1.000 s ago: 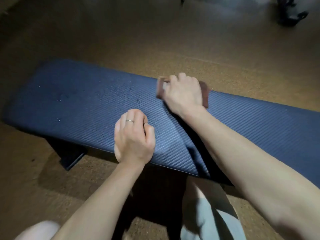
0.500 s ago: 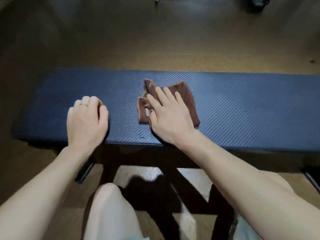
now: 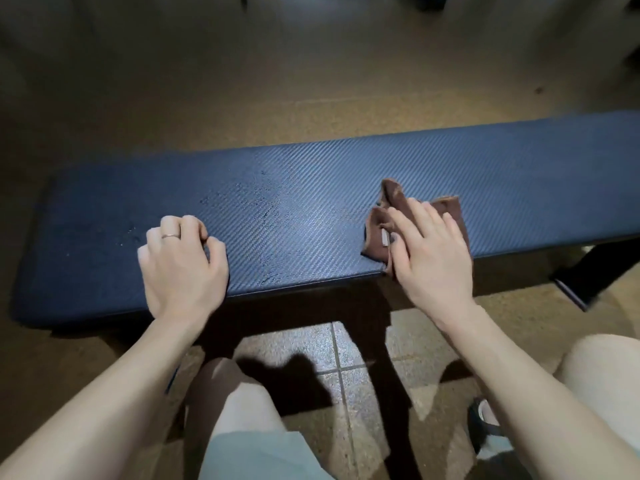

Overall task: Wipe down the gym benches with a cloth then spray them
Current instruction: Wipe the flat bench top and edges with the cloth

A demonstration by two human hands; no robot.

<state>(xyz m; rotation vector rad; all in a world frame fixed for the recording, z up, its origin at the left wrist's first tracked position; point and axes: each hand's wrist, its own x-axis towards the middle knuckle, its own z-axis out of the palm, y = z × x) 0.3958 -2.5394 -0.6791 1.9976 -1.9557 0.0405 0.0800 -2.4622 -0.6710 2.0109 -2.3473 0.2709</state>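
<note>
Brown cloth (image 3: 388,216) under right hand (image 3: 433,251) fingers (image 3: 412,211), on bench (image 3: 294,209)

A gym: padded blue bench (image 3: 346,188) on speckled rubber floor (image 3: 242,81).

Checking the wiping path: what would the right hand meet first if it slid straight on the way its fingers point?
Likely only bare bench pad: the right hand, flat on the brown cloth, points up-left toward the pad's far edge, then the floor.
</note>
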